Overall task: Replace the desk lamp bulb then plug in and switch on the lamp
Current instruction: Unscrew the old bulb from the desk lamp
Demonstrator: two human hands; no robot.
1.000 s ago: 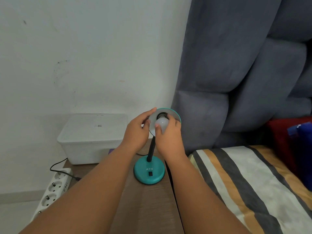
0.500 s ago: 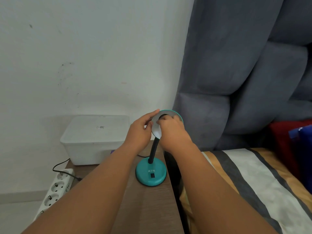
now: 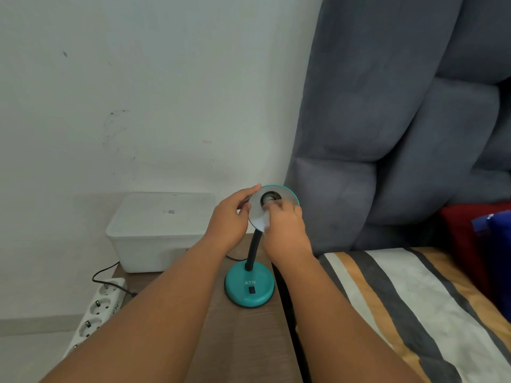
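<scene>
Now | right hand [image 3: 286,226] fingers pinch bulb [image 3: 264,223] beside bare socket [image 3: 268,198] | left hand [image 3: 228,219] fingers clasp lampshade [image 3: 255,210] | plugging, switching remain

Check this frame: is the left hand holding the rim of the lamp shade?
Yes, the left hand grips the left rim of the lamp shade between thumb and fingers.

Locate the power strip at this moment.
In the head view, the white power strip lies at lower left, off the left edge of the wooden table, below the white box and left of the lamp's teal base.
</scene>
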